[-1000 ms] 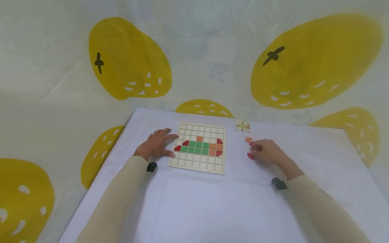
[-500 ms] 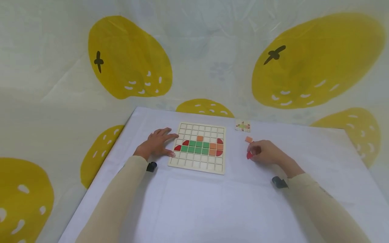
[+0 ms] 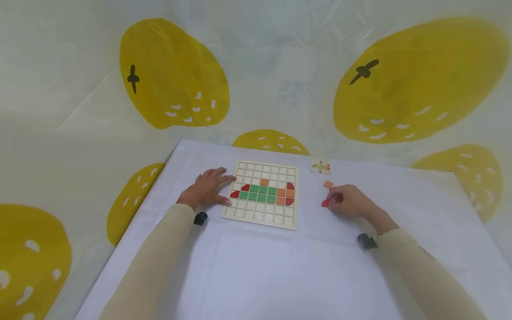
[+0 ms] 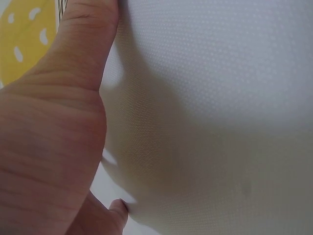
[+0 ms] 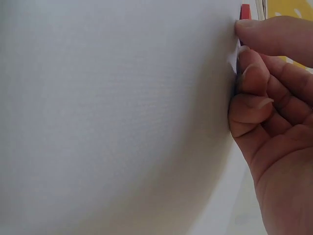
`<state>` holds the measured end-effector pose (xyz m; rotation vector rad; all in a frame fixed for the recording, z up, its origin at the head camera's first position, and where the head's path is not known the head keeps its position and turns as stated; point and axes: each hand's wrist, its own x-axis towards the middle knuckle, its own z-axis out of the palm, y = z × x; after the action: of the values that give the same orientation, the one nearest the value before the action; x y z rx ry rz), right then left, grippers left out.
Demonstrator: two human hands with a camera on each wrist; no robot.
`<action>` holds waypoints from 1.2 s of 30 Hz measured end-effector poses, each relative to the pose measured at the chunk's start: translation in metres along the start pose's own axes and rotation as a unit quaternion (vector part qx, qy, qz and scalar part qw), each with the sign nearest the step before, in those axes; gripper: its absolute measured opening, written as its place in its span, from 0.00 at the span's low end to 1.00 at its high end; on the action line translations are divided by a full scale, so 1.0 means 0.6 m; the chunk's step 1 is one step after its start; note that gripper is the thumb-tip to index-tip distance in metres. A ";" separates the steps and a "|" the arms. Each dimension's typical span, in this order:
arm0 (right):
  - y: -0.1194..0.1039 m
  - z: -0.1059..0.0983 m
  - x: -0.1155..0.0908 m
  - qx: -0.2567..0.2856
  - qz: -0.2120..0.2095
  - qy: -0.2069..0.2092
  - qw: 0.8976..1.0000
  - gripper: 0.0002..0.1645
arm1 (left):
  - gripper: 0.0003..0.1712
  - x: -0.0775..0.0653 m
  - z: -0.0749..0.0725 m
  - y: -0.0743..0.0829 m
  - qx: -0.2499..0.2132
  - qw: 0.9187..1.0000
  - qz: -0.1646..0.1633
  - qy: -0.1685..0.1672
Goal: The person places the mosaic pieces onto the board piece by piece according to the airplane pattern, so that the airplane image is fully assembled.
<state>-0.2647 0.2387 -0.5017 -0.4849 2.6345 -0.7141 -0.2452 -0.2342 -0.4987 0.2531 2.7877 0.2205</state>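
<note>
A square wooden grid board (image 3: 256, 215) lies on the white cloth, with green, orange and red tiles in its middle rows. At its left edge my left hand (image 3: 206, 189) rests with fingers spread, index finger and thumb touching the frame. To the right of the board, my right hand (image 3: 350, 201) holds a red rounded tile (image 3: 326, 203) between thumb and curled fingers, low at the cloth. In the right wrist view, the red tile (image 5: 245, 11) shows edge-on past the thumb. An orange square tile (image 3: 328, 184) lies just beyond that hand; a bit of red beside it is mostly hidden by the fingers.
A small pattern card (image 3: 320, 166) with a coloured picture lies near the table's back edge. Behind the table hangs a pale sheet (image 3: 280, 66) printed with large yellow fruit. Dark wrist cameras (image 3: 366, 241) sit under both forearms.
The red tile at my right fingertips has turned and shifted slightly left. The right-hand fingers have closed in on it. My left hand and the board have stayed put.
</note>
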 end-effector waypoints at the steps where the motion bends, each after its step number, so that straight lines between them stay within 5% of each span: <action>1: -0.001 0.000 0.001 0.003 0.002 -0.001 1.000 0.14 | 0.54 0.000 0.000 0.000 -0.001 1.000 0.000 0.001; 12: -0.038 0.005 0.021 0.014 -0.039 -0.002 0.999 0.13 | 0.54 -0.008 -0.003 -0.001 0.000 1.000 -0.009 -0.004; 36: -0.090 0.018 0.096 0.019 -0.044 -0.006 0.999 0.16 | 0.54 -0.002 -0.006 0.004 0.001 1.000 -0.005 0.000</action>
<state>-0.2983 0.1664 -0.4963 -0.5962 2.5955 -0.7852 -0.2452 -0.2325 -0.4944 0.2398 2.7879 0.2142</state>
